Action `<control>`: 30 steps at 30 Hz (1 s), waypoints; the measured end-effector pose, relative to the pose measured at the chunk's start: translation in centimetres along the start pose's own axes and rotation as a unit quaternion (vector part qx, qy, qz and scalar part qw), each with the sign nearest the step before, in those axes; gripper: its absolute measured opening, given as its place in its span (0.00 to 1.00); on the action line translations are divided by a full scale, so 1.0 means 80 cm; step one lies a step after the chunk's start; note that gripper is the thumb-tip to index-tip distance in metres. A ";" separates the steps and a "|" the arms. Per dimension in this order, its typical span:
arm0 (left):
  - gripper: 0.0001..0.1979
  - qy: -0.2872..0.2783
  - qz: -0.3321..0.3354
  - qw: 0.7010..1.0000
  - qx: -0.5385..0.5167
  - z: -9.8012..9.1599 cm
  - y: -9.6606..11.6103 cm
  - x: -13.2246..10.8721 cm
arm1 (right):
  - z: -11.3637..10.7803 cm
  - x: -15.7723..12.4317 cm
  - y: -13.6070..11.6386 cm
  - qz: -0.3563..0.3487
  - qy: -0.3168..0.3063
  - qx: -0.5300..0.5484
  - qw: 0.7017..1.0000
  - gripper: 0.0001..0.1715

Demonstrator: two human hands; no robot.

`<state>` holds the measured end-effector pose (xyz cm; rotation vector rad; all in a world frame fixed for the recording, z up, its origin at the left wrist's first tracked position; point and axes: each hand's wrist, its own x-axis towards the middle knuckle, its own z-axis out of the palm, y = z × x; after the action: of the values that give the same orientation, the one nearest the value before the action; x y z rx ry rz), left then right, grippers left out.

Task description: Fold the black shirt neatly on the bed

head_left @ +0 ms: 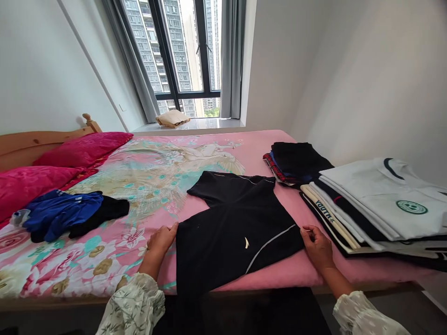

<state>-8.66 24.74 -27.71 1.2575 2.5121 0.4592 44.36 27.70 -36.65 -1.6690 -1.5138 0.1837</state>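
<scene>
Two hands flank your black shirt (233, 228) on the bed (216, 153): left hand (161, 240) open on its edge, right hand (317, 245) pinching its side.

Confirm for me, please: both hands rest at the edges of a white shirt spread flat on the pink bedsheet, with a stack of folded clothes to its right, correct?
Not quite: the head view shows the spread shirt is black, not white. The rest holds: the left hand and right hand rest at its edges on the pink bedsheet, with the stack of folded clothes to its right.
</scene>
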 end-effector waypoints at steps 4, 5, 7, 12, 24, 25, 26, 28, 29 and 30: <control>0.23 -0.029 0.027 0.998 -0.058 0.008 0.007 0.016 | 0.002 0.001 -0.002 -0.010 -0.003 -0.023 1.000 0.22; 0.23 -0.026 0.032 0.997 -0.069 0.010 0.007 0.016 | 0.002 0.001 -0.003 -0.014 -0.001 -0.028 1.000 0.22; 0.21 -0.016 0.034 0.996 -0.080 0.014 0.007 0.014 | 0.002 0.001 -0.005 -0.024 0.003 -0.037 0.999 0.23; 0.19 0.030 0.010 0.998 -0.060 0.018 0.010 0.018 | -0.003 -0.004 -0.015 -0.026 0.012 -0.010 1.000 0.23; 0.41 0.022 -0.007 1.000 -0.017 0.002 0.004 -0.002 | -0.015 -0.020 -0.030 -0.012 -0.053 0.085 0.995 0.19; 0.44 0.020 -0.011 1.000 -0.010 0.004 0.004 -0.013 | -0.015 -0.019 -0.027 -0.008 -0.050 0.086 0.995 0.19; 0.47 0.019 -0.012 1.000 0.000 0.005 0.002 -0.025 | -0.013 -0.019 -0.024 -0.003 -0.047 0.088 0.995 0.19; 0.45 0.020 0.012 0.999 0.031 0.010 -0.008 -0.051 | -0.010 -0.021 -0.019 0.008 -0.044 0.094 0.995 0.20; 0.41 0.023 0.038 0.998 0.047 0.012 -0.015 -0.062 | -0.008 -0.022 -0.016 0.014 -0.044 0.096 0.994 0.20; 0.36 0.026 0.068 0.996 0.060 0.013 -0.023 -0.072 | -0.007 -0.024 -0.014 0.019 -0.046 0.097 0.994 0.20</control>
<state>-6.31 19.19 -28.71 1.4875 2.5406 0.3822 43.37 25.68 -36.35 -1.5529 -1.4825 0.4208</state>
